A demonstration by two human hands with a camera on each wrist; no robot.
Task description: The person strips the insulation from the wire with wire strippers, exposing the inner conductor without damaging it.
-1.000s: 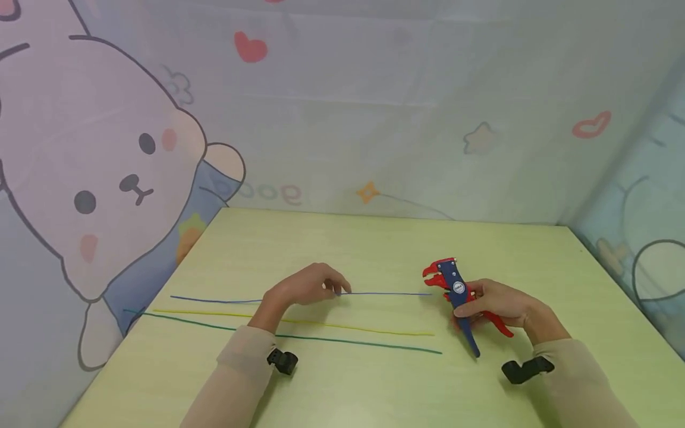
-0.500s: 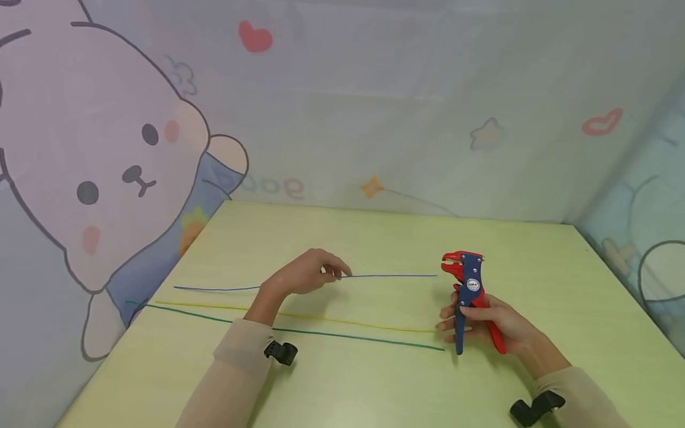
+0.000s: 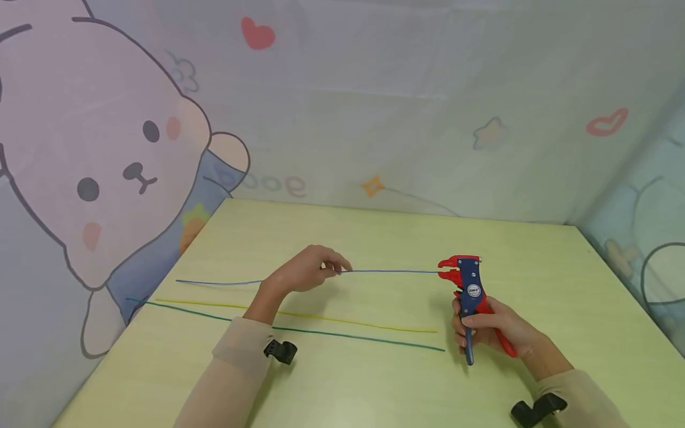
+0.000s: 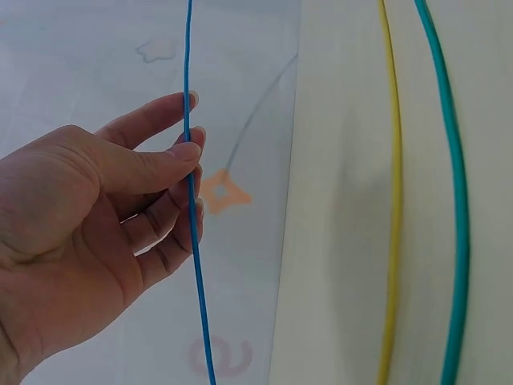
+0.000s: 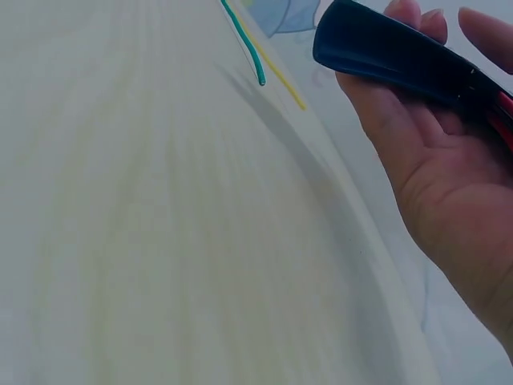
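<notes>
My left hand (image 3: pixel 307 274) pinches a thin blue wire (image 3: pixel 390 271) between thumb and fingers and holds it lifted off the yellow-green table (image 3: pixel 374 392). The left wrist view shows the blue wire (image 4: pixel 192 241) running through the fingertips (image 4: pixel 188 148). My right hand (image 3: pixel 492 330) grips a red and blue wire stripper (image 3: pixel 467 291) upright by its handles (image 5: pixel 393 52). The stripper's red head meets the right end of the blue wire. A yellow wire (image 3: pixel 353 321) and a green wire (image 3: pixel 348 337) lie flat on the table, nearer to me.
A cartoon-printed curtain (image 3: pixel 374 107) closes off the table on the far, left and right sides. Small black clips sit at both wrists (image 3: pixel 280 352). The ends of the green and yellow wires (image 5: pixel 260 76) lie just left of my right hand.
My right hand has brought the stripper up and left until its red head reaches the blue wire's right end. The left hand lifted the blue wire a little and holds it level.
</notes>
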